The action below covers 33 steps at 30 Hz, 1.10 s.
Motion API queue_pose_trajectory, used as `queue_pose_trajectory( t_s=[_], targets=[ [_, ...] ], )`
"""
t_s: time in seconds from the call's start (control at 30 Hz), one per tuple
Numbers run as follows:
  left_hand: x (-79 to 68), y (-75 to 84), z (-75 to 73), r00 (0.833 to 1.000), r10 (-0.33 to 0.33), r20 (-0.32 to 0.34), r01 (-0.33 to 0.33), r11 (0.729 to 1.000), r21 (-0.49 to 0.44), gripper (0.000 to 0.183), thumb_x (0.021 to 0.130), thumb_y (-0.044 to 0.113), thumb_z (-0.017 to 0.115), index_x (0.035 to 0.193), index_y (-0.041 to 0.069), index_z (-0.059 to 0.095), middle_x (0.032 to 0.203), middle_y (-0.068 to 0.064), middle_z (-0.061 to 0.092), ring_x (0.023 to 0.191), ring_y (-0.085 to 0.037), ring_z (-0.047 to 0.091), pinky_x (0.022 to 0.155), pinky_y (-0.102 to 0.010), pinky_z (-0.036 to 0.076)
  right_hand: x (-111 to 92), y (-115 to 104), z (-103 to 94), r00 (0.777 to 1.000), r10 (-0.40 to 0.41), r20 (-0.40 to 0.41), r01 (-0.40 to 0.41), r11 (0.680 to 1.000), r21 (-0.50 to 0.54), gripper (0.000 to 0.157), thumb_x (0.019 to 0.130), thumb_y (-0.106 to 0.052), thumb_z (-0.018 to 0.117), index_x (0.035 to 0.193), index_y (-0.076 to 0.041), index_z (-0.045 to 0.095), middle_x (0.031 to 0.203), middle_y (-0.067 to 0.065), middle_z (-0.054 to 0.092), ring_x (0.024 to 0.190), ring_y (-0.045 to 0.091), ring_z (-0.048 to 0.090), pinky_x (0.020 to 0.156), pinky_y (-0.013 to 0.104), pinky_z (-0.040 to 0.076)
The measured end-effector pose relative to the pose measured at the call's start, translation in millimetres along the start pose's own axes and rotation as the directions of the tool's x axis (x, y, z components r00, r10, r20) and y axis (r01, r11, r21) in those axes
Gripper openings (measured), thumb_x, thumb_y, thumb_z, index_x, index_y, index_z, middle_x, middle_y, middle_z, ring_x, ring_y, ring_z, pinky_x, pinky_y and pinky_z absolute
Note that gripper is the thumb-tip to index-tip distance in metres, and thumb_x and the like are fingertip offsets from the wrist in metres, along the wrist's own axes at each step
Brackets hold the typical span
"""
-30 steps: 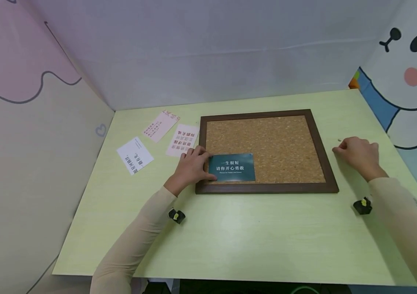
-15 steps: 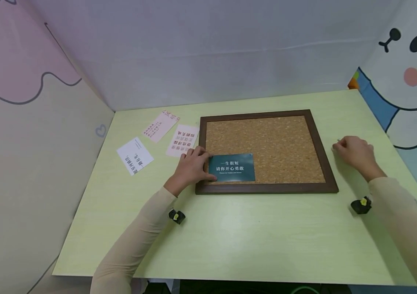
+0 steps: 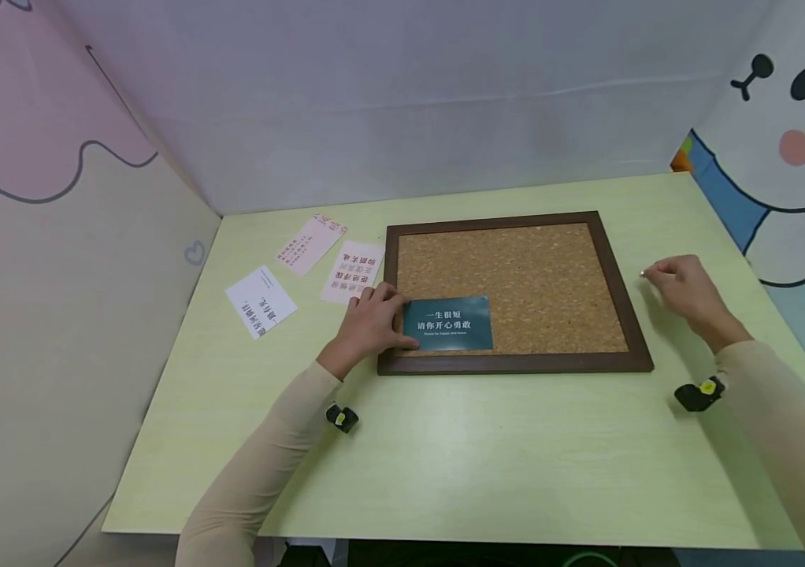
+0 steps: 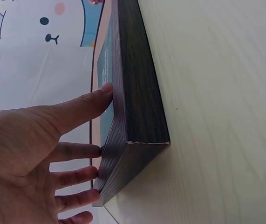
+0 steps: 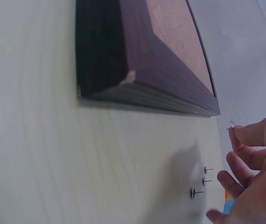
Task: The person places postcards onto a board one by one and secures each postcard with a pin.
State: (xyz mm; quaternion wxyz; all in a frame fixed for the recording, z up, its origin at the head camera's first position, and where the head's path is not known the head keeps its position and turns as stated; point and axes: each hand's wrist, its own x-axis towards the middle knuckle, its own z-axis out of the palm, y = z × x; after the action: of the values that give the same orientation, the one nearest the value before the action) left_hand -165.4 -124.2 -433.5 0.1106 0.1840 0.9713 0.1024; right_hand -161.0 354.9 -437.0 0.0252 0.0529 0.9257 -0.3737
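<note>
A teal card is lying at the near left corner of a framed corkboard, where a person's left hand is resting its thumb on it, straight fingers spreading over the board's left edge; beyond the right edge, the right hand is pinching a small pin between thumb and forefinger as three more pins are standing points up on the worktop

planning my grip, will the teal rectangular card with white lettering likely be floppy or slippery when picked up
The teal rectangular card is probably light, since it looks thin. It may be fairly stiff, as it lies flat on the brown-framed rectangular corkboard. Its sheen suggests it could slide.
</note>
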Motion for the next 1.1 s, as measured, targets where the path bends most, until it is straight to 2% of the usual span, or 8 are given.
queue_pose_trajectory(
  t_s=[0.07, 0.13, 0.2, 0.27, 0.57, 0.87, 1.0, 1.1],
  targets=[
    [-0.3, 0.0, 0.0, 1.000, 0.000, 0.000, 0.000, 1.000, -0.002, 0.085, 0.070, 0.060, 0.081, 0.139, 0.020, 0.054, 0.136, -0.002, 0.042, 0.116, -0.025, 0.039, 0.092, -0.043, 0.033, 0, -1, 0.1, 1.000, 0.002, -0.001, -0.002, 0.999, 0.048, 0.042, 0.104, -0.020, 0.043, 0.098, 0.019, 0.058, 0.099, 0.017, 0.052, 0.088, 0.023, 0.044, 0.074, 0.035, 0.036],
    [-0.6, 0.1, 0.0, 1.000, -0.001, 0.001, 0.001, 1.000, -0.007, 0.085, 0.070, 0.059, 0.081, 0.140, 0.020, 0.053, 0.136, -0.003, 0.042, 0.117, -0.025, 0.039, 0.092, -0.043, 0.033, -1, -2, 0.4, 1.000, 0.017, 0.007, -0.017, 0.996, 0.088, 0.046, 0.104, -0.020, 0.042, 0.105, 0.024, 0.056, 0.119, 0.030, 0.048, 0.111, 0.036, 0.044, 0.093, 0.045, 0.037],
    [-0.7, 0.2, 0.0, 1.000, -0.003, 0.001, 0.003, 1.000, -0.011, 0.085, 0.070, 0.059, 0.081, 0.140, 0.020, 0.053, 0.136, -0.003, 0.042, 0.117, -0.025, 0.039, 0.092, -0.043, 0.033, -1, -3, 0.5, 0.999, 0.037, 0.024, -0.040, 0.992, 0.120, 0.051, 0.105, -0.022, 0.040, 0.113, 0.027, 0.052, 0.136, 0.036, 0.035, 0.132, 0.047, 0.029, 0.106, 0.059, 0.027],
    [-0.8, 0.4, -0.1, 1.000, -0.005, 0.001, 0.005, 1.000, -0.014, 0.085, 0.070, 0.058, 0.081, 0.140, 0.020, 0.053, 0.136, -0.003, 0.042, 0.117, -0.026, 0.039, 0.092, -0.043, 0.033, -1, -6, 1.1, 0.998, 0.045, 0.037, -0.050, 0.989, 0.140, 0.054, 0.105, -0.023, 0.039, 0.119, 0.029, 0.048, 0.145, 0.039, 0.024, 0.140, 0.054, 0.014, 0.110, 0.067, 0.015],
    [-0.3, 0.2, 0.2, 1.000, -0.003, 0.002, 0.003, 1.000, -0.007, 0.085, 0.070, 0.059, 0.081, 0.140, 0.020, 0.053, 0.137, -0.003, 0.042, 0.119, -0.025, 0.039, 0.092, -0.043, 0.033, 3, -30, 17.5, 0.997, 0.017, 0.073, -0.028, 0.988, 0.154, 0.051, 0.106, -0.022, 0.037, 0.118, 0.026, 0.048, 0.150, 0.036, 0.016, 0.141, 0.053, 0.009, 0.108, 0.068, 0.017],
    [-0.1, 0.3, -0.2, 1.000, -0.003, 0.013, 0.003, 1.000, 0.003, 0.085, 0.071, 0.060, 0.080, 0.141, 0.020, 0.052, 0.138, -0.003, 0.041, 0.120, -0.025, 0.039, 0.092, -0.043, 0.034, 9, -69, 45.1, 0.989, -0.019, 0.147, -0.004, 0.989, 0.150, 0.042, 0.105, -0.017, 0.041, 0.114, 0.022, 0.052, 0.154, 0.031, 0.015, 0.144, 0.050, 0.008, 0.112, 0.065, 0.014],
    [-0.1, -0.2, -0.9, 1.000, -0.003, 0.013, 0.003, 1.000, 0.000, 0.085, 0.070, 0.060, 0.080, 0.140, 0.020, 0.053, 0.139, -0.003, 0.041, 0.121, -0.025, 0.039, 0.093, -0.043, 0.034, 9, -89, 60.1, 0.982, -0.091, 0.163, 0.077, 0.993, 0.091, 0.034, 0.103, -0.015, 0.045, 0.108, 0.017, 0.057, 0.152, 0.030, 0.024, 0.143, 0.049, 0.012, 0.112, 0.067, 0.004],
    [-0.8, -0.3, -1.6, 1.000, 0.001, 0.011, -0.001, 1.000, -0.005, 0.085, 0.070, 0.059, 0.081, 0.140, 0.020, 0.053, 0.139, -0.003, 0.042, 0.120, -0.025, 0.040, 0.092, -0.043, 0.034, 10, -103, 72.4, 0.972, -0.159, 0.173, 0.152, 0.987, 0.054, 0.030, 0.102, -0.011, 0.046, 0.104, 0.015, 0.062, 0.148, 0.031, 0.032, 0.141, 0.050, 0.019, 0.113, 0.066, 0.006]
  ],
)
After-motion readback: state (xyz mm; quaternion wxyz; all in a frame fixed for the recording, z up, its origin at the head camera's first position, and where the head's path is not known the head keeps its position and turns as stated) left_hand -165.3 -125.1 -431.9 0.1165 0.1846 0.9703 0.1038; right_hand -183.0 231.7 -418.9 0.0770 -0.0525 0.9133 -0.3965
